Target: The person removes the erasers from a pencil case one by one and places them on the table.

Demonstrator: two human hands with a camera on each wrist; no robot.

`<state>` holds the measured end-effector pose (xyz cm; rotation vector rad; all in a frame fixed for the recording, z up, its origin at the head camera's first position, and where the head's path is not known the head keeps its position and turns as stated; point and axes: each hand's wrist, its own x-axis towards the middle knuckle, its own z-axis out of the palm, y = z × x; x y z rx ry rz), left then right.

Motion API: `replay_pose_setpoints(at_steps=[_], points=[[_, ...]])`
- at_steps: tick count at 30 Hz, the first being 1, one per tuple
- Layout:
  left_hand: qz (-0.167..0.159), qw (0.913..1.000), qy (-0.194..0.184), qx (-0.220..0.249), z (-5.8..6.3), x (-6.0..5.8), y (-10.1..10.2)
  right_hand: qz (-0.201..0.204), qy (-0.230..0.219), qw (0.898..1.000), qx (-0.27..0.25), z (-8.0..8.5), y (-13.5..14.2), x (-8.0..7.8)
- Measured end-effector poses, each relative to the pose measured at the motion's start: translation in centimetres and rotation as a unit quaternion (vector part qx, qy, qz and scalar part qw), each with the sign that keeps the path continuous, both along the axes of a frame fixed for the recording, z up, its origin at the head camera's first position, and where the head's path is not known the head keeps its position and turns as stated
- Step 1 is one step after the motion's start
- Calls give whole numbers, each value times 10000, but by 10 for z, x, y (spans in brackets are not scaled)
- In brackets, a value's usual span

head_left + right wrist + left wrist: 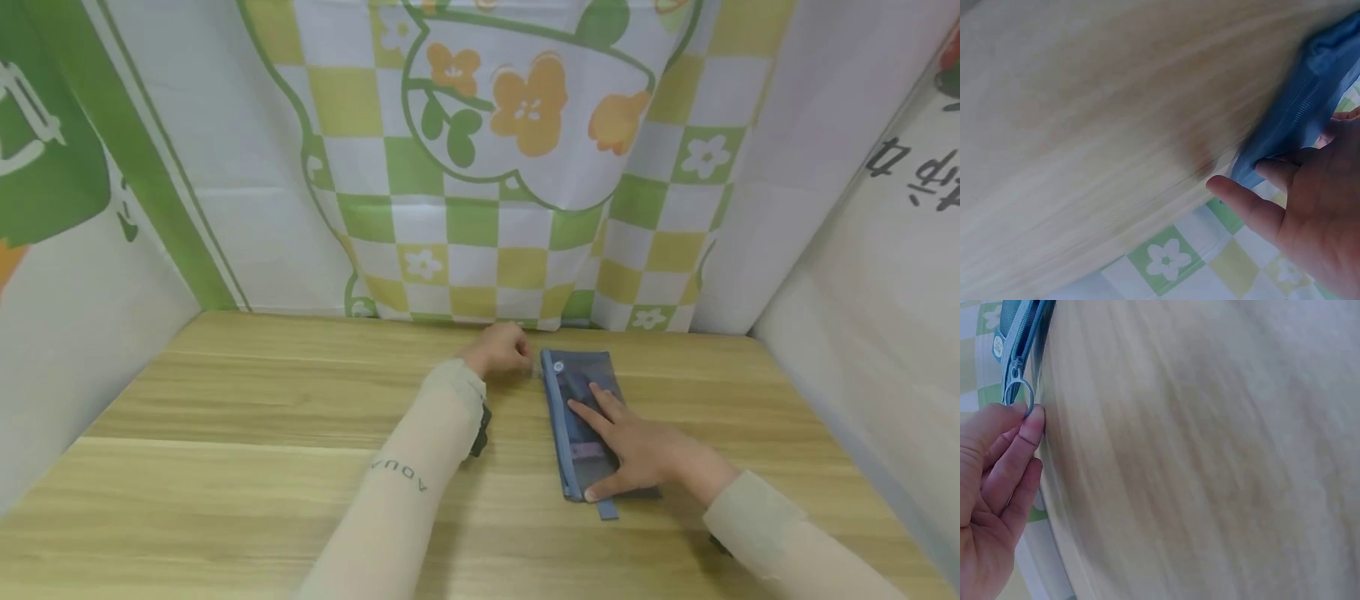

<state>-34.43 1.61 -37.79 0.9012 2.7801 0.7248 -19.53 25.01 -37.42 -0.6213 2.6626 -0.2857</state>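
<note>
A flat blue pencil pouch (579,427) with see-through mesh lies on the table, its zipper (559,429) running down the left long side. Dark and purple contents show faintly through the mesh. My left hand (501,348) is at the pouch's far left corner. Thumb and forefinger pinch the metal ring pull (1031,394) on the zipper slider (1016,367); a dark gap shows between the zipper edges beyond it. My right hand (647,450) rests on the pouch with spread, straight fingers, its thumb at the near left corner.
The wood-grain table (247,467) stretches out on both sides of the pouch. A checkered cloth with flowers (472,225) hangs at the table's back edge. White printed sheets (862,275) stand at both sides. A short blue fabric tab (608,509) sticks out at the pouch's near end.
</note>
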Motion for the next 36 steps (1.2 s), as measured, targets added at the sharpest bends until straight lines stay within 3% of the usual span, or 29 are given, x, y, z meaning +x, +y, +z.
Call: replay_pose_setpoints(at_steps=[4, 10, 19, 26, 36], points=[[-165, 9998, 1, 61, 5, -5, 3, 16, 67, 9999, 76, 3, 0, -2], [-373, 9988, 308, 84, 5, -13, 5, 38, 61, 9999, 105, 4, -1, -4], [68, 9978, 652, 69, -2, -18, 5, 46, 95, 9999, 91, 3, -1, -3], [180, 9939, 1072, 156, -5, -22, 7, 63, 126, 9998, 166, 4, 0, -2], [802, 9919, 966, 167, -2, -13, 15, 35, 82, 9996, 256, 5, -1, 2]])
